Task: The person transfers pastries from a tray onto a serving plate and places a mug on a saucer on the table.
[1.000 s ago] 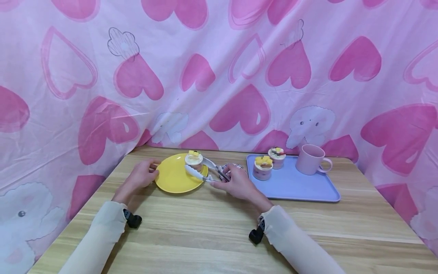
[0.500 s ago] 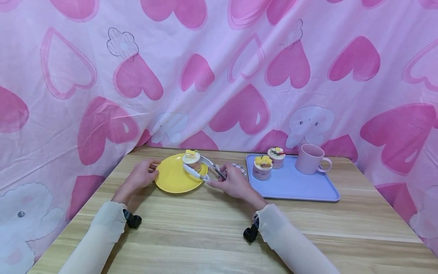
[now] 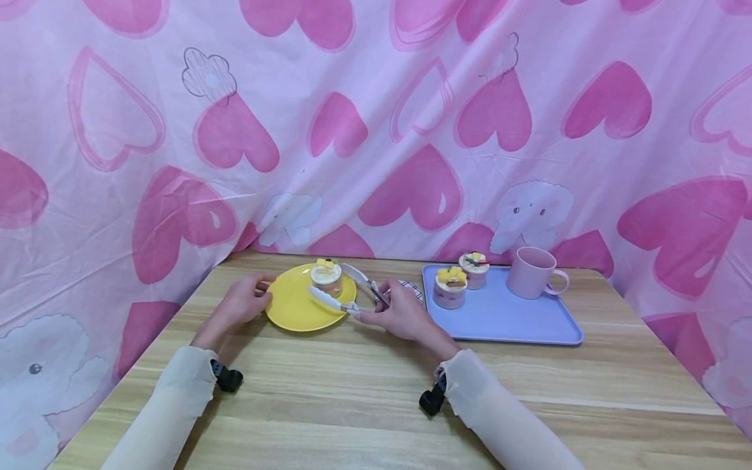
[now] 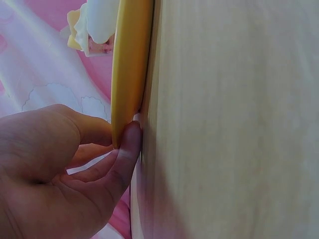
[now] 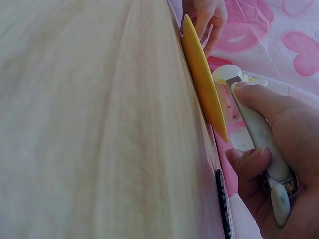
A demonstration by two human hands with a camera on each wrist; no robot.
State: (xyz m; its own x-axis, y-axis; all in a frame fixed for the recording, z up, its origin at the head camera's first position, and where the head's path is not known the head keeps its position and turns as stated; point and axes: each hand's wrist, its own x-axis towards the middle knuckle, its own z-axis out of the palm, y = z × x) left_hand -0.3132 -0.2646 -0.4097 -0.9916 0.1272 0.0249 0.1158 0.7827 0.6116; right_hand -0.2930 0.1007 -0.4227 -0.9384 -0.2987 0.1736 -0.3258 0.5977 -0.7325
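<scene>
My left hand (image 3: 239,301) pinches the left rim of a yellow plate (image 3: 288,303); the left wrist view shows the rim between thumb and fingers. On the plate's right part stands a small dessert cup (image 3: 326,282) with cream and yellow cubes on top. White-tipped metal tongs (image 3: 378,295) are gripped in my right hand (image 3: 405,313), their arms spread on either side of the cup. A gap shows between the far tip and the cup; whether the near tip touches it I cannot tell. In the right wrist view the thumb lies along the tongs' handle (image 5: 261,132).
Right of the tongs, a blue tray (image 3: 505,323) carries two dessert cups, one in front (image 3: 450,295) and one behind (image 3: 474,274), plus a pink mug (image 3: 529,277). A checkered round item (image 3: 411,287) lies partly hidden behind my right hand. A heart-patterned cloth (image 3: 411,183) hangs behind the table.
The dessert cup has shifted slightly left and now stands upright on the plate. The tongs have moved left with it, and their arms have spread wider. My left hand has stayed at the rim.
</scene>
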